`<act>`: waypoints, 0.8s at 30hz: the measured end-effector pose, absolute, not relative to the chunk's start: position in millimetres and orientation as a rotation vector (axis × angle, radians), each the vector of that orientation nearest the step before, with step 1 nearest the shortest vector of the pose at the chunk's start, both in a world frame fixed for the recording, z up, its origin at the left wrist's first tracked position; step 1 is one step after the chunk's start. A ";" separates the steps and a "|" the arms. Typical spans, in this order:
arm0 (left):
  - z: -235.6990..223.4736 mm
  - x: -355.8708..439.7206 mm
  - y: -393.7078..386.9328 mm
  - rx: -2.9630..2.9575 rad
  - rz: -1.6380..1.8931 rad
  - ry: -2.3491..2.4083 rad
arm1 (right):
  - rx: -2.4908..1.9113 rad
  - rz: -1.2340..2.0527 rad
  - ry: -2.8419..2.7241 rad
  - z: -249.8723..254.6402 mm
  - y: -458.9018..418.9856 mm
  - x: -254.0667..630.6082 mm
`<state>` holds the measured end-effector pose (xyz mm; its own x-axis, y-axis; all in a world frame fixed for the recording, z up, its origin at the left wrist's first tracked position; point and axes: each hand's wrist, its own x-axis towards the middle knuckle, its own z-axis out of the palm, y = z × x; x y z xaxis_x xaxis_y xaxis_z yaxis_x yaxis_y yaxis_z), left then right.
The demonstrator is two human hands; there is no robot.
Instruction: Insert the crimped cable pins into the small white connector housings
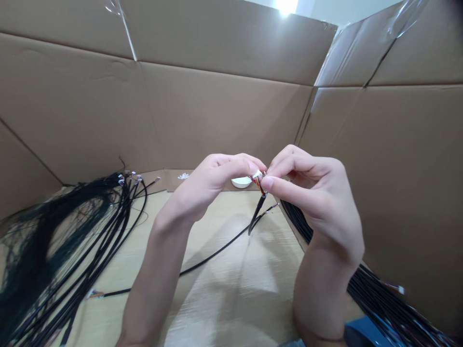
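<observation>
My left hand (213, 180) and my right hand (311, 193) meet in mid-air above the wooden tabletop (224, 284). Both are closed in a pinch. Between the fingertips sits a small white connector (257, 174) at the end of a thin black cable (231, 243). Short coloured wires (259, 184) show just below the connector, against my right thumb. The cable drops from my fingers and trails left across the table to its other end (92, 293).
A large bundle of black cables (54, 250) lies at the left, its connector ends at the back. Another cable bundle (383, 294) runs along the right. Cardboard walls (217, 111) surround the table. A small white dish (241, 181) sits behind my hands.
</observation>
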<state>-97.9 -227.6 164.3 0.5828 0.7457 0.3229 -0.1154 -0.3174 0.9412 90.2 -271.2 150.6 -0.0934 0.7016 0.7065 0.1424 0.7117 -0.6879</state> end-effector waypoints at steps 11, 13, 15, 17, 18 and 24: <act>161.4 -93.3 -224.8 1.675 0.913 0.441 | -0.702 0.509 -1.619 153.0 -278.3 91.9; 162.0 -93.2 -226.1 1.681 0.927 0.443 | -0.710 0.514 -1.613 153.3 -279.0 92.1; 162.8 -93.8 -227.3 1.683 0.941 0.440 | -0.708 0.534 -1.610 153.5 -279.0 92.6; 163.8 -95.1 -228.0 1.689 0.948 0.434 | -0.697 0.574 -1.616 153.7 -277.9 93.5; 164.3 -95.9 -228.3 1.692 0.949 0.431 | -0.689 0.601 -1.621 153.8 -277.0 94.0; 166.9 -101.6 -229.6 1.669 0.977 0.480 | -0.570 0.786 -1.622 153.0 -270.6 94.5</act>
<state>-101.6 -229.6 166.9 0.5796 0.7315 0.3592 -0.1633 -0.3275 0.9306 94.5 -270.6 153.0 -0.1944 0.7351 0.6495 -0.0547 0.6530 -0.7554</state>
